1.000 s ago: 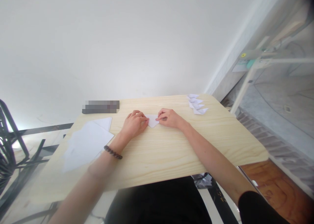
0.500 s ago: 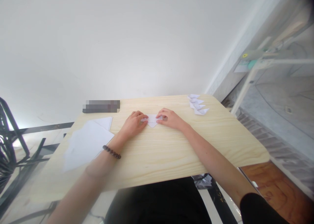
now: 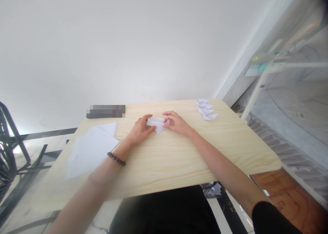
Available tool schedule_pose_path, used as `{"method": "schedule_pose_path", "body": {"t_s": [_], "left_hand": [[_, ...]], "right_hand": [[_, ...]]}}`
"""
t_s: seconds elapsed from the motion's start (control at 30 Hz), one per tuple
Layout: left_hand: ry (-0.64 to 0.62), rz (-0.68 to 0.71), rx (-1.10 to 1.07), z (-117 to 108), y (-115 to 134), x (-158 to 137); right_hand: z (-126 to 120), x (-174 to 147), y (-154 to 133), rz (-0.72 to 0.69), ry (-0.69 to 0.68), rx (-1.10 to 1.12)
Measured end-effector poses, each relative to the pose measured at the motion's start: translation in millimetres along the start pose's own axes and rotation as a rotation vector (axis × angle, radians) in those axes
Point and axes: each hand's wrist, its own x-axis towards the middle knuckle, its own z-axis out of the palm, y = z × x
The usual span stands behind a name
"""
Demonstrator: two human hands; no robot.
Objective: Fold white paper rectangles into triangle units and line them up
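Note:
A small piece of white folded paper [image 3: 158, 124] lies on the table between my hands, its lower edge coming to a point toward me. My left hand [image 3: 140, 129] holds its left end, thumb on the near side and index finger at the far edge. At the right end, my right hand [image 3: 176, 123] grips the paper between thumb and fingers, which cover part of it. Several folded white paper pieces with pointed tips [image 3: 207, 110] stand in an overlapping row at the table's back right.
White paper sheets [image 3: 92, 148] lie stacked on the left of the wooden table [image 3: 164, 169], partly beneath my left forearm. A dark, pixelated oblong object [image 3: 106, 111] sits at the back left. The wall [image 3: 153, 49] rises behind the table.
My left fingers have spread wider around the paper's left end, baring more of it. The right fingers have lifted and loosened slightly. The paper's upper band now looks raised a little.

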Motion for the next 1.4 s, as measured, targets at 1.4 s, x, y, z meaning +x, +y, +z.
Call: {"method": "schedule_pose_path", "body": {"t_s": [1.4], "left_hand": [[-0.066, -0.243, -0.561, -0.7, 25.1, -3.2]], "right_hand": [[12.6, 1.9, -14.4, 0.372, -0.014, 0.492]]}}
